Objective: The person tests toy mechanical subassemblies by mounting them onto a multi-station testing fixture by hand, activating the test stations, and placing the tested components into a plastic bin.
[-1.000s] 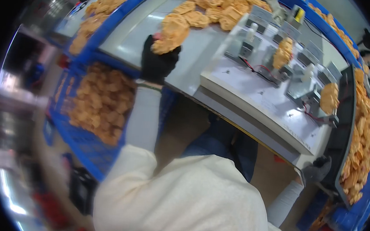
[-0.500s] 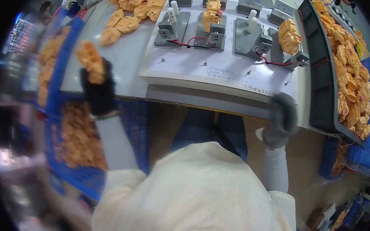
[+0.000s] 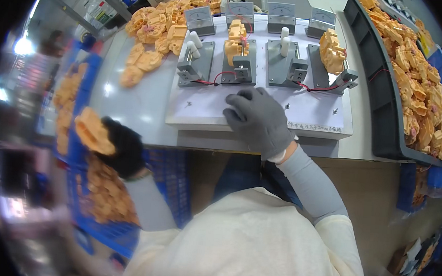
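Apparently for transfer, an orange part [image 3: 93, 130] is pinched by the left grip [image 3: 123, 150]; careful release seems required, while closure of the right grip [image 3: 262, 119] cannot be told.

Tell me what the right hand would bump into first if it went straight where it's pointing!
Probably the metal stand, second from the left, just ahead of the right hand. The hand's height is unclear, so it might pass over.
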Demonstrator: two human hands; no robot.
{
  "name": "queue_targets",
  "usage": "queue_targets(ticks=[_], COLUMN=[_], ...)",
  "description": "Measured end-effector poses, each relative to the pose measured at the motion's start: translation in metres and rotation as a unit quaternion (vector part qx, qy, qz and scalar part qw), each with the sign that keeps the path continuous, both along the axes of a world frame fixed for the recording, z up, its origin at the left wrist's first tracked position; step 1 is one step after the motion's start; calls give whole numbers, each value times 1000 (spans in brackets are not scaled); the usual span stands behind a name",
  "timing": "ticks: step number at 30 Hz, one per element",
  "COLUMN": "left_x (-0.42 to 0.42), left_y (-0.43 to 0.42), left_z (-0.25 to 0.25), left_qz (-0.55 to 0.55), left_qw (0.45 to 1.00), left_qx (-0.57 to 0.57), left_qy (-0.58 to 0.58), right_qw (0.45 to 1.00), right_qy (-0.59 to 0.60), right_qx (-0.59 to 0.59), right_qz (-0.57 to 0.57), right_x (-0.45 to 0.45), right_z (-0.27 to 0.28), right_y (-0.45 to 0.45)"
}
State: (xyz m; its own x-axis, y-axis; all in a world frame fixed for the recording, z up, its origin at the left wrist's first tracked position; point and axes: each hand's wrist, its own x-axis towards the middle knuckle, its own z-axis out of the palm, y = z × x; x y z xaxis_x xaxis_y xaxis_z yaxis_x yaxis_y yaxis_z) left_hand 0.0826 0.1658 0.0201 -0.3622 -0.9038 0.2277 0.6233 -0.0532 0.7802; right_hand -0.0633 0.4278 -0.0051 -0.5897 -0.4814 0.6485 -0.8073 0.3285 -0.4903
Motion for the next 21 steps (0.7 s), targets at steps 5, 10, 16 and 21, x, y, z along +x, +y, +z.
queue_targets(ticks=[5, 10, 16, 21], left_x=[-14, -24, -41, -37], left_y=[24, 37, 50, 35], left_z=[22, 30, 27, 4], left_qz=[-458, -454, -448, -480], left_qw=[834, 857, 875, 854], left_qx=[144, 59, 1, -40], left_qy=[272, 235, 183, 196], right_qw=[985, 981, 982, 981], right_qy=[-9, -57, -114, -125], right_qx=[-101, -51, -12, -11], right_qz=[141, 181, 151, 149], right_x=[21, 26, 22, 20], right_z=[-3, -30, -52, -55], right_y=[38, 79, 99, 99])
